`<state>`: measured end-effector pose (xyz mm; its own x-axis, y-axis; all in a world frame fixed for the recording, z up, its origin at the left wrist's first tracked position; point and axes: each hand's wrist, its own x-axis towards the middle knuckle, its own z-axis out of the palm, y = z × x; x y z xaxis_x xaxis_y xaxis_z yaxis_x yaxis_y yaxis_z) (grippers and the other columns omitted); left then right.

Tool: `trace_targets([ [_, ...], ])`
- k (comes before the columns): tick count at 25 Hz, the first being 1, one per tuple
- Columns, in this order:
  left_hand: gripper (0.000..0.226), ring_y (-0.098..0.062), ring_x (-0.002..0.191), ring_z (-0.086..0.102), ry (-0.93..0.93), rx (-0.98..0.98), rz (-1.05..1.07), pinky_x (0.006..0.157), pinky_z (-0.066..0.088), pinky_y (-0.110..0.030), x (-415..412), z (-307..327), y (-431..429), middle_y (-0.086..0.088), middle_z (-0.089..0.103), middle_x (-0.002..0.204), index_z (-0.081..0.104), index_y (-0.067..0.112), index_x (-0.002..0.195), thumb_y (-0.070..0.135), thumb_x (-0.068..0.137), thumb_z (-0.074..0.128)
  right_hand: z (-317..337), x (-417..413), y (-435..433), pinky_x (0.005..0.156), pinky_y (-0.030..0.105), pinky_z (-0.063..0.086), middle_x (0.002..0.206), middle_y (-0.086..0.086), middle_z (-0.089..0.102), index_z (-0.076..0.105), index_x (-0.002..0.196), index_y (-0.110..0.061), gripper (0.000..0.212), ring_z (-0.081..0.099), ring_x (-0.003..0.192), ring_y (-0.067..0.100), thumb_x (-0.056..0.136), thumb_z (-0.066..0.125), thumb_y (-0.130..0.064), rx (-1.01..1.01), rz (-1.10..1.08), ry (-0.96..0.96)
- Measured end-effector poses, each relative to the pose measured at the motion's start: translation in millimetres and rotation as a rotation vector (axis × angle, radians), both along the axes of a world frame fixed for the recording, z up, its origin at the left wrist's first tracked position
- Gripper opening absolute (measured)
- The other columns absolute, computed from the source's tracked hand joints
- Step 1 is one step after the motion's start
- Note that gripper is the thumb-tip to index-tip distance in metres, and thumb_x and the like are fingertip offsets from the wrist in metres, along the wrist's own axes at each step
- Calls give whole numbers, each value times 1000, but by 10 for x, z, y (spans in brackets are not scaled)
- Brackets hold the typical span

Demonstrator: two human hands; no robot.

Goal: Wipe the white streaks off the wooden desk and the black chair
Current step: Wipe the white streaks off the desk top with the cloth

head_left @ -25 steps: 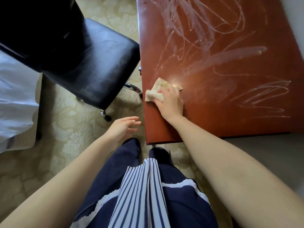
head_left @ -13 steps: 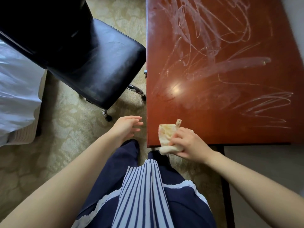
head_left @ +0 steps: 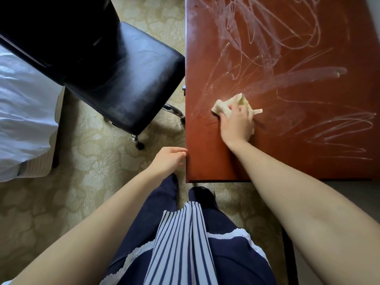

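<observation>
The reddish wooden desk (head_left: 298,161) fills the right half of the head view, scrawled with white streaks (head_left: 267,38) over its far and right parts. My right hand (head_left: 236,124) presses a cream cloth (head_left: 224,105) flat onto the desk near its left edge. My left hand (head_left: 168,159) hangs open beside the desk's near-left corner, fingertips close to the edge, holding nothing. The black chair (head_left: 127,83) stands left of the desk, its leather seat showing faint pale smears.
A bed with white bedding (head_left: 22,112) sits at the far left. Patterned beige carpet (head_left: 86,182) covers the floor between chair, bed and desk. The chair's chrome base and a caster (head_left: 139,145) poke out near the desk's left edge. A pale wall borders the desk at right.
My right hand pulled the cloth off the desk's near edge half a second ago, then returned it onto the desk surface farther in. My left hand shifted slightly toward the desk corner.
</observation>
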<state>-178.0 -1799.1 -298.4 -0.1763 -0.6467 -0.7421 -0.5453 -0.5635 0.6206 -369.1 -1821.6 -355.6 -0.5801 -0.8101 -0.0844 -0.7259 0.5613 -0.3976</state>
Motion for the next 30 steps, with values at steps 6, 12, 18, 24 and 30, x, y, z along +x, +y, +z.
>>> trace_targets([
  [6,26,-20,96,63,-106,-114,-14,79,47,-27,-34,-95,47,-1,69,96,68,27,85,10,92,50,-67,411,203,89,40,34,113,5,57,60,112,-21,24,43,111,31,90,55,-31,-56,514,-20],
  [12,33,-23,123,47,-306,-503,-226,101,39,-33,-258,-160,142,-3,57,127,63,16,120,12,89,51,-146,-262,1050,69,35,47,91,3,61,66,98,-21,27,55,85,26,85,51,-39,-185,759,65],
  [18,65,-26,147,4,-279,-558,-526,119,10,-40,-830,-197,146,-9,11,159,24,14,150,20,93,55,-78,-1083,1490,63,35,49,87,5,61,70,97,-18,20,52,82,28,79,65,-27,-195,390,160],
  [24,84,-29,145,-16,-397,-565,-680,117,0,-43,-1125,-322,-61,-9,-14,159,2,9,152,30,92,57,-20,-1416,1553,86,38,41,112,13,58,64,109,-13,28,46,108,34,87,62,-29,-47,-386,77],
  [30,84,-28,145,-17,-468,-542,-821,117,-3,-45,-1188,-392,-157,-10,-19,158,-8,5,151,39,96,46,45,-697,1197,83,34,35,115,8,56,62,116,-20,29,42,109,30,90,54,-30,-32,-480,4],
])
